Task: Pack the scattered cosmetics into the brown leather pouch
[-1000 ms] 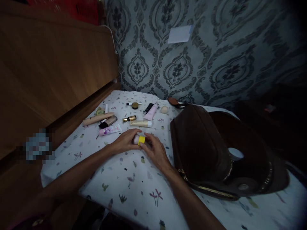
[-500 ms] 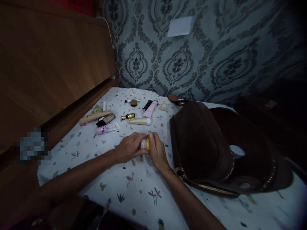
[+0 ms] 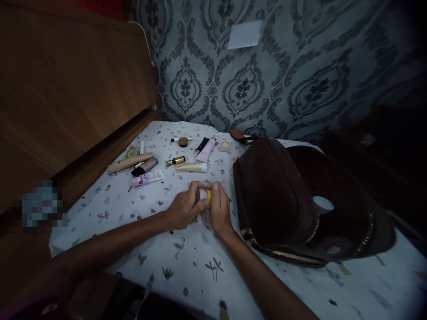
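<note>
Between my two hands is a small container (image 3: 203,194) with a pale body, a dark end and a yellow band; its exact kind is hard to make out. My left hand (image 3: 185,208) has its thumb and fingers curled round the pale part. Fingers of my right hand (image 3: 219,208) wrap over the yellow end. Both hands are above the patterned white cloth (image 3: 187,275). Just beyond them lies a cream-coloured tube (image 3: 191,167) with a white cap. Left of my hands rests a pink-and-purple tube (image 3: 147,178).
A brown leather bag (image 3: 267,191) lies unzipped on the right. Farther back are a pale pink tube (image 3: 206,150), a gold-and-black item (image 3: 175,161), a round brown-lidded jar (image 3: 183,142) and a beige long item (image 3: 130,163). A wooden panel (image 3: 76,89) borders the left; patterned wall (image 3: 247,89) behind.
My left hand has shifted its grip on the container, with the fingers now more over its top. The yellow part is more covered by my right hand. The view has shifted slightly.
</note>
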{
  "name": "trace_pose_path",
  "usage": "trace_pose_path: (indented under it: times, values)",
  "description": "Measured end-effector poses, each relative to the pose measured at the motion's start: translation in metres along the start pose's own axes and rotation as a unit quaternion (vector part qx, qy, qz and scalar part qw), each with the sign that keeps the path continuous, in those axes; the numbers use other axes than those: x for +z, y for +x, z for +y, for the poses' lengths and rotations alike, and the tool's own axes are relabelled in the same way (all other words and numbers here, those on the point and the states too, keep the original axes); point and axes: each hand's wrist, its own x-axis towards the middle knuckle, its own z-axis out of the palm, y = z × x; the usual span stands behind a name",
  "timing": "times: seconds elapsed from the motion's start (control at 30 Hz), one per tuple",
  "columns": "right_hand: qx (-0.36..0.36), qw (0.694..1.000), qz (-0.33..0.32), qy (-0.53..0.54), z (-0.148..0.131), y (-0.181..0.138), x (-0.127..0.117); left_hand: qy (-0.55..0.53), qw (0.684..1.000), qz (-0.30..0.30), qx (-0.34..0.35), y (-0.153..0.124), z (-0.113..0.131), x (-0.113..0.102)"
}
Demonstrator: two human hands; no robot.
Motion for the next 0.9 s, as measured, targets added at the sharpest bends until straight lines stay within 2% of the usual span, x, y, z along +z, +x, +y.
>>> trace_pose_path:
  times: [0.17, 0.4, 0.6, 0.7, 0.9]
  values:
    - [-0.009, 0.998, 0.063, -0.024, 0.002, 0.0, -0.004, -0.045, 0.998, 0.039, -0.032, 0.008, 0.01, 0.015]
    - [-0.047, 0.993, 0.053, -0.09, 0.003, 0.0, -0.003, -0.159, 0.978, 0.085, -0.108, 0.01, 0.015, 0.025]
    - [-0.04, 0.995, 0.053, -0.079, -0.003, -0.001, -0.004, -0.186, 0.973, 0.078, -0.112, 0.009, 0.011, 0.024]
    - [-0.028, 0.997, 0.052, -0.058, -0.003, 0.0, -0.006, -0.215, 0.968, 0.048, -0.121, 0.008, 0.008, 0.023]
    - [0.004, 0.996, 0.081, -0.027, 0.004, 0.007, -0.008, -0.18, 0.982, 0.028, -0.056, 0.006, 0.003, 0.014]
